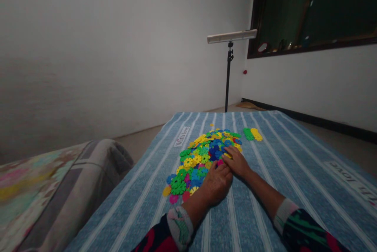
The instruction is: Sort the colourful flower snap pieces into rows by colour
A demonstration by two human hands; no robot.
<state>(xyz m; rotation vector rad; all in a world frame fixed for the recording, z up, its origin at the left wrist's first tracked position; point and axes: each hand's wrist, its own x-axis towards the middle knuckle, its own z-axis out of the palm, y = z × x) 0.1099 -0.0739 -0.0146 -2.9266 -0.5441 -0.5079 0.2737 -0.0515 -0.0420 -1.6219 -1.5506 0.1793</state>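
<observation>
A heap of flower-shaped plastic discs [196,160] in green, yellow, blue and pink lies on the striped blue cloth [141,205]. My left hand [218,183] rests at the near right edge of the heap with its fingers curled; what they hold, if anything, is hidden. Just beyond its fingertips shows a pink disc [220,162]. Close beside it, my right hand [238,162] reaches in from the right. Its thumb and fingers close around a yellow disc [227,155] by some dark blue discs [216,152].
To the right of the heap lie a green group of discs [248,134] and a yellow group [256,134]. A lamp on a black stand [227,75] rises behind the far table edge. At left is a cloth-covered surface [97,173]. A dark window [318,8] is at upper right.
</observation>
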